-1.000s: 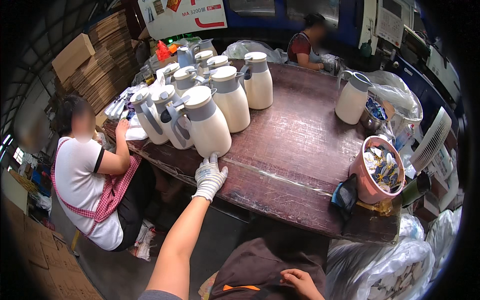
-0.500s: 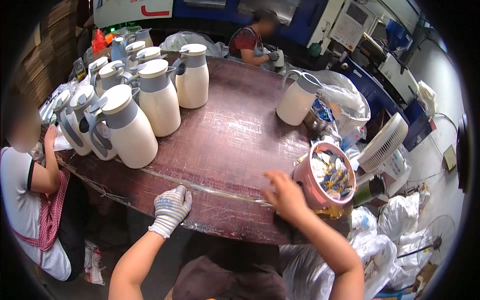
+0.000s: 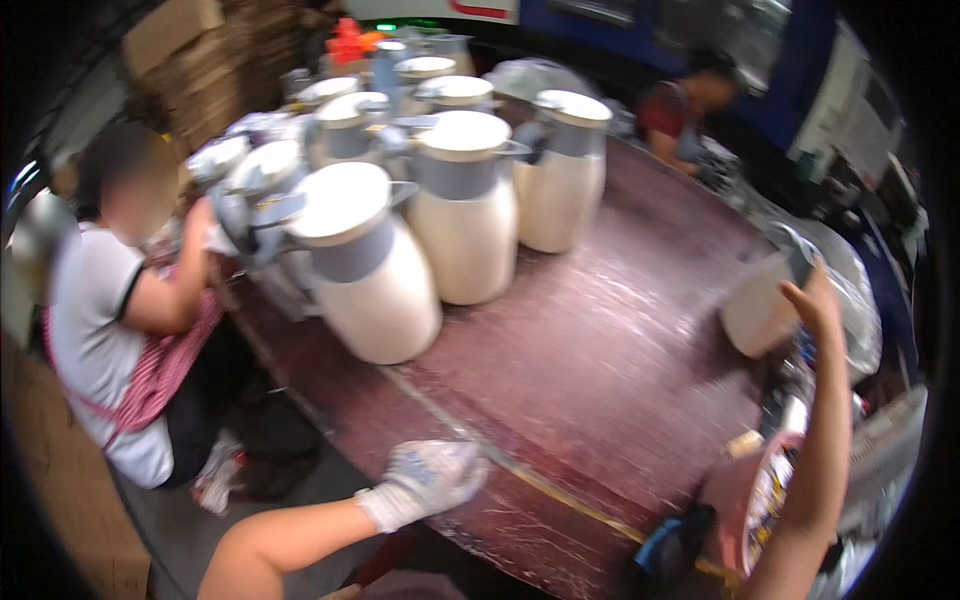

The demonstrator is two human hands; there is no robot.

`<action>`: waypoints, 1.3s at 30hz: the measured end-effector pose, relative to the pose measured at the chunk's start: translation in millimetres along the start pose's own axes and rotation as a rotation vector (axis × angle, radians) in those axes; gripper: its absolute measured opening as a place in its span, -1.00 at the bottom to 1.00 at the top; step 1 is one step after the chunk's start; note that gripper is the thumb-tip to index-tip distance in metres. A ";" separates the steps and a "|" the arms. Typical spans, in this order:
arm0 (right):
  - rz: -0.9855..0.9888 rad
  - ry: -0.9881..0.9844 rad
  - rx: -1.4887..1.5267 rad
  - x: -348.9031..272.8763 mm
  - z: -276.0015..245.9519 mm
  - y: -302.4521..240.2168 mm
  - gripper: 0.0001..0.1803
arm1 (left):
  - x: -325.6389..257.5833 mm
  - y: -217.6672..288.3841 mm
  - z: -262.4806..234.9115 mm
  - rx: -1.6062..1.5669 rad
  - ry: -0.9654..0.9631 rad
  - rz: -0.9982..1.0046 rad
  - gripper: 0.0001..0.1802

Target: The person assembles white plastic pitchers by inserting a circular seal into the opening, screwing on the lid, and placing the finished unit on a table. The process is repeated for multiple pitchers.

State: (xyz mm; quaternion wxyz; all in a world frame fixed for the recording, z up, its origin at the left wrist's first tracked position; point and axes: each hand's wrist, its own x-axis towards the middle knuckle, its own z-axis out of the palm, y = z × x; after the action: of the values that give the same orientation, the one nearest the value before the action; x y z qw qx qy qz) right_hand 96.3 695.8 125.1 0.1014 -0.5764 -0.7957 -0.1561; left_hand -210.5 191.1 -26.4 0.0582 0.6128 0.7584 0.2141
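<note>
At the table's right side stands a cream jug (image 3: 755, 305) with a grey collar and no lid visible. My bare right hand (image 3: 818, 298) is closed on its upper part, thumb on the near side. The other fingers are blurred and partly hidden. My left hand (image 3: 438, 477), in a white knit glove, rests curled on the table's near edge with nothing visible in it. The nearest of several lidded cream jugs (image 3: 375, 290) stands beyond it, to the left. Below my right forearm is a pink bucket (image 3: 722, 500) of small mixed parts.
The dark red table (image 3: 620, 400) has a worn strip along its near side. A person (image 3: 130, 310) sits at the left; another (image 3: 675, 115) works at the far side. Clear plastic bags (image 3: 850, 290) lie at the right. A blurred black and blue object (image 3: 675, 540) is beside the bucket.
My right hand has moved from beside the pink bucket out to the unlidded jug. The view has swung left and tilted. My left hand remains at the near edge, its fingers more curled.
</note>
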 end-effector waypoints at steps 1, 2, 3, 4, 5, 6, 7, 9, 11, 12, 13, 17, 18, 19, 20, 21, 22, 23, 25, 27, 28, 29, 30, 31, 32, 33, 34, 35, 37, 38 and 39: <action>-0.063 0.073 -0.036 -4.4 3.5 -1.9 -0.08 | 4.8 3.1 -1.2 -0.003 -0.029 -0.010 -0.78; -0.080 0.124 -0.023 -7.5 9.8 -0.4 -0.15 | 8.6 4.4 0.2 -0.003 -0.054 -0.015 -0.78; -0.092 0.176 -0.016 -11.2 13.7 3.7 -0.22 | 15.3 4.3 3.5 -0.014 -0.076 -0.004 -0.77; -0.096 0.231 -0.021 -16.3 14.2 11.7 -0.29 | 24.0 7.0 11.1 -0.037 -0.047 0.011 -0.77; -0.139 0.299 -0.021 -21.6 26.0 25.3 -0.32 | 32.4 9.8 18.2 -0.068 -0.017 0.037 -0.76; -0.184 0.365 -0.025 -25.5 39.3 38.1 -0.34 | 40.6 14.2 23.7 -0.056 -0.034 0.029 -0.75; -0.180 0.391 -0.049 -34.7 35.3 22.2 -0.41 | 45.1 15.5 26.4 -0.044 -0.049 0.017 -0.74; -0.173 0.422 -0.087 -68.8 15.0 -10.2 -0.54 | 49.6 14.9 34.9 -0.051 -0.038 -0.005 -0.75; -0.243 0.467 -0.055 -110.4 -2.5 -38.9 -0.64 | 52.4 20.3 40.3 -0.069 -0.026 0.002 -0.74; -0.321 0.508 -0.008 -124.8 -9.1 -54.1 -0.67 | 50.4 20.9 37.2 -0.073 -0.010 -0.003 -0.74; -0.396 0.538 0.033 -141.1 -24.7 -64.7 -0.70 | 48.7 22.4 31.8 -0.081 -0.007 -0.004 -0.73; -0.467 0.499 0.419 -226.2 -135.0 -102.1 -0.76 | 39.0 -12.5 49.3 -0.740 0.170 -0.189 -0.63; -0.435 0.393 0.574 -253.7 -159.5 -105.0 -0.77 | 28.1 -14.3 32.9 -0.891 0.152 -0.274 -0.59; -0.385 0.280 0.723 -286.3 -183.9 -102.2 -0.78 | 19.1 -15.2 10.3 -1.041 0.112 -0.360 -0.54; -0.294 0.144 0.852 -321.3 -207.2 -101.7 -0.78 | 10.7 -7.9 -12.4 -0.904 0.184 -0.248 -0.50; -0.180 0.010 0.972 -355.3 -222.7 -98.8 -0.77 | 3.6 10.1 -35.6 -0.774 0.239 -0.127 -0.45; -0.195 0.079 0.951 -389.2 -223.0 -91.3 -0.76 | -9.9 50.9 -66.9 -1.029 0.093 -0.033 -0.41; -0.208 0.064 0.915 -422.1 -223.4 -88.3 -0.75 | -29.7 84.5 -88.0 -1.043 -0.109 0.032 -0.42; -0.277 -0.069 0.841 -478.3 -224.1 -97.5 -0.72 | -59.4 127.1 -109.8 -1.043 -0.526 0.198 -0.43; -0.453 -0.304 0.773 -517.9 -226.4 -115.1 -0.68 | -104.3 113.5 -52.6 -0.833 -0.391 0.247 -0.54; -0.493 -0.215 0.764 -533.0 -213.5 -98.9 -0.66 | -119.2 126.5 -58.2 -0.855 -0.537 0.102 -0.59; -0.554 -0.125 0.774 -548.0 -202.8 -87.4 -0.64 | -136.1 132.4 -70.6 -0.838 -0.666 -0.072 -0.64; -0.483 -0.091 0.771 -553.4 -206.8 -64.6 -0.62 | -153.4 121.9 -54.6 -0.973 -0.534 -0.096 -0.67; -0.283 -0.033 0.775 -568.6 -194.5 -26.3 -0.63 | -166.8 112.3 -40.6 -1.115 -0.404 -0.122 -0.70; -0.065 0.021 0.782 -586.9 -184.2 15.4 -0.64 | -164.7 112.3 -43.2 -1.129 -0.428 -0.201 -0.68; 0.253 0.083 0.825 -613.9 -171.1 60.8 -0.66 | -162.6 120.0 -53.3 -1.203 -0.446 -0.234 -0.70; 0.414 0.210 0.590 -652.5 -135.1 126.5 -0.65 | -162.2 126.2 -58.8 -1.229 -0.453 -0.229 -0.71; 0.578 0.238 0.314 -693.5 -110.2 174.6 -0.58 | -161.7 132.9 -60.8 -1.256 -0.448 -0.226 -0.73; 0.787 0.027 -0.085 -770.9 -61.0 215.2 -0.41 | -165.9 144.9 -62.7 -1.070 -0.450 -0.059 -0.69; 0.923 -0.171 -0.154 -798.2 -43.9 219.4 -0.33 | -171.3 150.5 -61.3 -1.018 -0.521 -0.091 -0.67; 1.061 -0.461 -0.170 -822.4 -27.7 214.7 -0.18 | -176.5 157.8 -59.9 -0.961 -0.598 -0.122 -0.65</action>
State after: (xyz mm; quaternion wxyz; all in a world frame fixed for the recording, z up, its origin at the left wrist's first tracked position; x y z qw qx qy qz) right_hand 558.6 18.9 -101.5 -0.0566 -0.9213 -0.3844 -0.0176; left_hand -46.0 32.3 59.4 0.5551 0.5066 0.5602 0.3485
